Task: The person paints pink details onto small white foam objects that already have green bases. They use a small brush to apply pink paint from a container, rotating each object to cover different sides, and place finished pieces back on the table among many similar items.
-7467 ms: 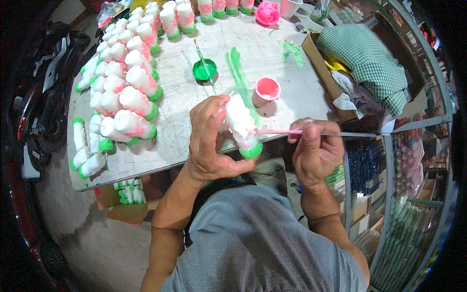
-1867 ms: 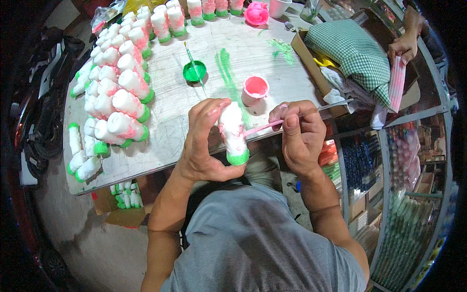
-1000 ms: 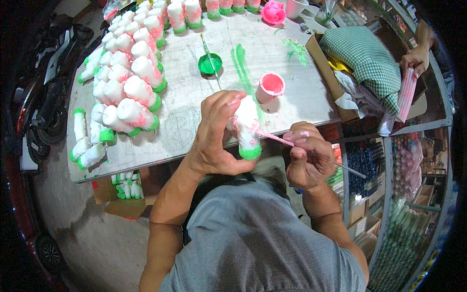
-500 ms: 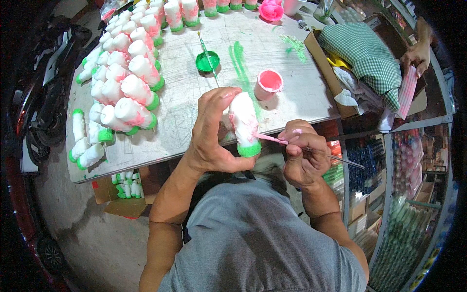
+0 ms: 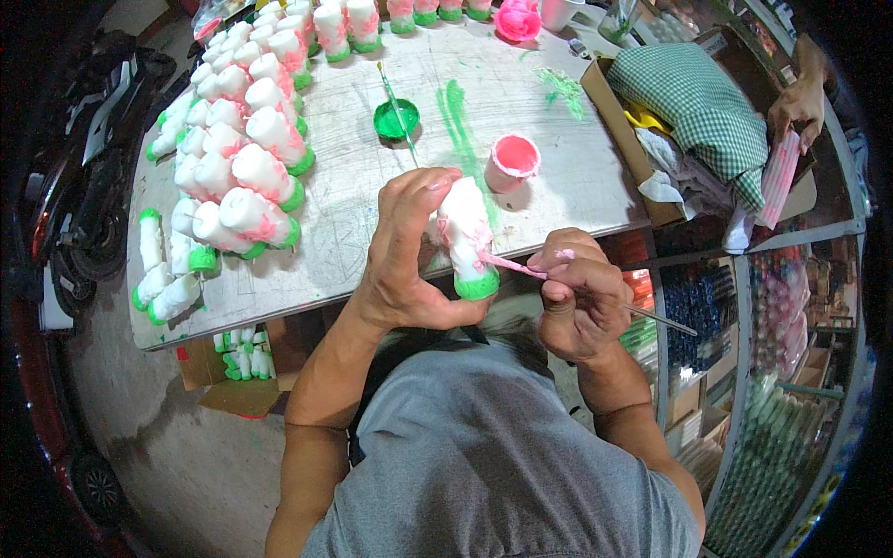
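Observation:
My left hand (image 5: 406, 256) grips a white candle (image 5: 462, 223) by its two ends, thumb at the green-painted base and fingers at the top. Pink streaks mark the candle's side. Pinched in my right hand (image 5: 586, 293) is a paintbrush (image 5: 662, 320), its pink-coated tip against the candle just above the green band. Pink paint also spots a finger of that hand. Beyond the candle stands a small cup of pink paint (image 5: 513, 164). Farther off is a round dish of green paint (image 5: 389, 123) with a second brush (image 5: 394, 99) lying across it.
Rows of painted candles (image 5: 265, 172) fill the table's left side. At right, a cardboard box (image 5: 625, 139) holds checked cloth (image 5: 693, 102); another person's hand (image 5: 797, 110) holds pink striped material beside it. Shelves (image 5: 739, 353) stand below right, and an open box (image 5: 244, 395) sits under the table.
The brush tip has shifted slightly left and up along the candle, my right hand moving with it. My left hand and the candle stay nearly still.

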`<state>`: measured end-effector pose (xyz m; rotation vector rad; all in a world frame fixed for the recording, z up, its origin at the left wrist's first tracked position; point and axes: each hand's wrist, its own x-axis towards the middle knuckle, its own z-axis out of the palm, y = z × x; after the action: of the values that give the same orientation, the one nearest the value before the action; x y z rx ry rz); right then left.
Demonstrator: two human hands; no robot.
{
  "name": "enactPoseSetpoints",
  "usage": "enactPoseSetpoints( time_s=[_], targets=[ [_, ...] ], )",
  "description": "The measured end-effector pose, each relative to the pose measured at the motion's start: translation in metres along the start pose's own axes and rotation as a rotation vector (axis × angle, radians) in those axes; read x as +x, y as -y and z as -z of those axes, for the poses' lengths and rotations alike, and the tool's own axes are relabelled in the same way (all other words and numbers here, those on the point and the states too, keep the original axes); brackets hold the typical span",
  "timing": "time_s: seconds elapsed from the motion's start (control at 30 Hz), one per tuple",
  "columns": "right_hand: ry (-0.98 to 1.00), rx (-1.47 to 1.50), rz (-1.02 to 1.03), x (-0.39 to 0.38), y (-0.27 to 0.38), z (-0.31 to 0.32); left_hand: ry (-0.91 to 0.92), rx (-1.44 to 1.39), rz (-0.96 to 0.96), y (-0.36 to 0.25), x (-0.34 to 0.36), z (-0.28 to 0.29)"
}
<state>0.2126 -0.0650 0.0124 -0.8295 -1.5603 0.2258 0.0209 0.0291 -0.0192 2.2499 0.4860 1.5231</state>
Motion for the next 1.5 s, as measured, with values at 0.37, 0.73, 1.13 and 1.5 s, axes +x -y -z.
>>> enactPoseSetpoints(
  time_s=[0.37, 0.73, 1.13, 1.5],
  targets=[
    [-0.058, 0.048, -0.057, -0.004, -0.006, 0.002, 0.003, 0.007, -0.011, -0.001, 0.002, 0.001],
    [-0.107, 0.039, -0.084, -0.006, -0.015, -0.009, -0.004, 0.001, -0.017, 0.0, 0.001, 0.0],
    [-0.152, 0.067, -0.096, -0.002, -0.011, -0.007, -0.007, -0.001, -0.025, -0.001, 0.002, -0.001],
    [-0.075, 0.045, -0.072, 0.002, -0.005, -0.003, 0.015, 0.04, -0.015, -0.003, 0.004, 0.001]
  ],
)
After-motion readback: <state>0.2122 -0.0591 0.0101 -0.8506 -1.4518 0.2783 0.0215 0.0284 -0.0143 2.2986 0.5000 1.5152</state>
